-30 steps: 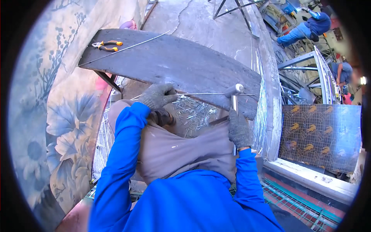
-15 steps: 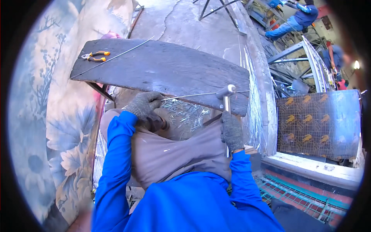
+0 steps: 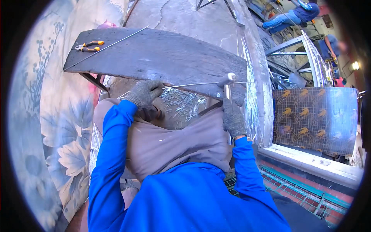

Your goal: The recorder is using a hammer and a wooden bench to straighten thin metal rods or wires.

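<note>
Along the near edge of the dark wooden tabletop (image 3: 162, 56), toward its right end, lies a thin metal rod (image 3: 189, 85), long axis running left to right. The gloved left hand (image 3: 144, 94), at the near edge left of the tabletop's middle, is nearer the rod, its grip pinching it. The gloved right hand (image 3: 234, 120), just this side of the tabletop's right end, has its grip wrapped around a hammer (image 3: 227, 92), handle crosswise to the rod, head over it; whether they touch, I cannot tell. Combination pliers (image 3: 85, 47) rest on the tabletop's left end.
</note>
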### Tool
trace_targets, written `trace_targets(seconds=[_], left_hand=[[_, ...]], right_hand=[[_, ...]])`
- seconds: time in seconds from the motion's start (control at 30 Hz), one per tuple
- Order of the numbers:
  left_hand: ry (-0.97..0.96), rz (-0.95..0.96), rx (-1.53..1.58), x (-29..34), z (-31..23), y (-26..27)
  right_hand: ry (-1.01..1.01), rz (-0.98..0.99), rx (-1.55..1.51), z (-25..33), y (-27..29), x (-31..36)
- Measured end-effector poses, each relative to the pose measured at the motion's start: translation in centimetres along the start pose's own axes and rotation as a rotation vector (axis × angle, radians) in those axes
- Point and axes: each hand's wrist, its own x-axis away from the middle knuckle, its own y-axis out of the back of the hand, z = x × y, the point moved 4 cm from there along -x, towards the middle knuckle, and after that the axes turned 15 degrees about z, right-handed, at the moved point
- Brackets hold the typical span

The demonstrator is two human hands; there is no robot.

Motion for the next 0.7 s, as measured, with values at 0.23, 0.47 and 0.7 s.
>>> trace_targets(seconds=[0.23, 0.47, 0.7], left_hand=[[0.091, -0.063, -0.140, 3.5, 1.5, 2.0], [0.043, -0.026, 0.041, 2.4, 0.1, 0.9], [0.029, 0.046, 0.082, 1.3, 0.0, 0.2]], right_hand=[[0.000, -0.173, 0.051, -0.2, -2.2, 1.3], [-0.052, -0.200, -0.441, 0.3, 0.5, 1.3], [0.169, -0.268, 0.082, 2.4, 0.6, 0.0]])
